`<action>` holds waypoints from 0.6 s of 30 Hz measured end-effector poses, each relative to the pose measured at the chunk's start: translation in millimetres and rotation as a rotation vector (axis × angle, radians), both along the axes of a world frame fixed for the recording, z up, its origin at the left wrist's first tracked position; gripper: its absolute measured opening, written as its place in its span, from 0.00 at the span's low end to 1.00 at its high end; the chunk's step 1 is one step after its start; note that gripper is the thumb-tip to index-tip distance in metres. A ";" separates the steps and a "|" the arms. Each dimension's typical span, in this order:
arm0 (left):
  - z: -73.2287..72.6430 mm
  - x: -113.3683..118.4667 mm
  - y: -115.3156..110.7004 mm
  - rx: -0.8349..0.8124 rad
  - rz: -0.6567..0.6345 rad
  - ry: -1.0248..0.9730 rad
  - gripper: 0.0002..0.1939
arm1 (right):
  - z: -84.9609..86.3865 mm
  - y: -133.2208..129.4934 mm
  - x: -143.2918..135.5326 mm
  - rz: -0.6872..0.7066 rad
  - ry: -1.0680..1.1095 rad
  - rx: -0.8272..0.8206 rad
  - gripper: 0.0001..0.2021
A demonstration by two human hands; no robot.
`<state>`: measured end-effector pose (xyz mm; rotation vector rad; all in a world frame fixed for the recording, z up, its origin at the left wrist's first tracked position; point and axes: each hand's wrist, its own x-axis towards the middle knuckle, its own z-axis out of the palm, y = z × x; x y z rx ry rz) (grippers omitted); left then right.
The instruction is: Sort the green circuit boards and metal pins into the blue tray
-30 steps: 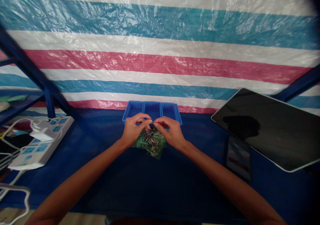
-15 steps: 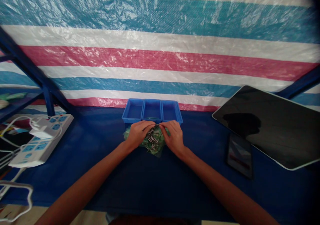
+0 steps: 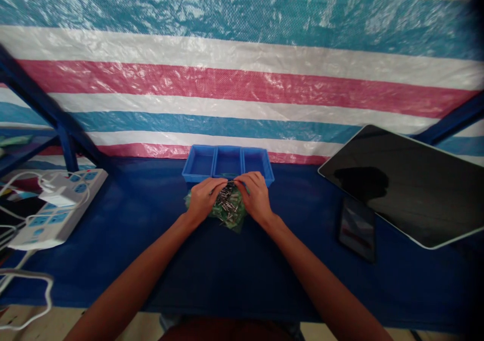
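A green plastic bag lies on the blue table, with a pile of small metal screw-like pieces on it. My left hand is over the bag's left side, thumb and fingers pinched together. Over its right side, my right hand is also pinched, its fingertips close to those of the left. A thin, small piece shows between the two sets of fingertips; which hand grips it is too small to make out. Just behind the hands stands a blue tray with three compartments, and no pieces show inside them.
On the blue table, a power strip with white cables lies at the left. A dark phone-like device and a large black panel with a pale edge are at the right. Striped sheeting hangs behind.
The view has shifted slightly. My right hand's fingers have risen a little nearer the tray and its grip has changed slightly; both hands stay pinched over the bag.
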<state>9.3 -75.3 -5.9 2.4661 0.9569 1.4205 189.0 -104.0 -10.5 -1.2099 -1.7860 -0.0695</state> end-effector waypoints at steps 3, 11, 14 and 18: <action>-1.2 0.2 -2.7 0.028 -0.030 0.009 0.08 | 1.3 -5.7 2.7 -0.006 0.000 0.020 0.07; 0.8 0.4 -6.9 0.063 -0.013 0.030 0.07 | -5.0 -18.6 5.1 0.025 -0.042 0.118 0.06; 2.8 0.3 -6.6 0.065 -0.004 0.056 0.07 | -7.3 -17.7 4.4 0.024 -0.036 0.135 0.06; 4.3 -1.0 -6.2 0.090 -0.014 0.051 0.06 | -10.4 -16.1 3.7 0.033 -0.036 0.144 0.07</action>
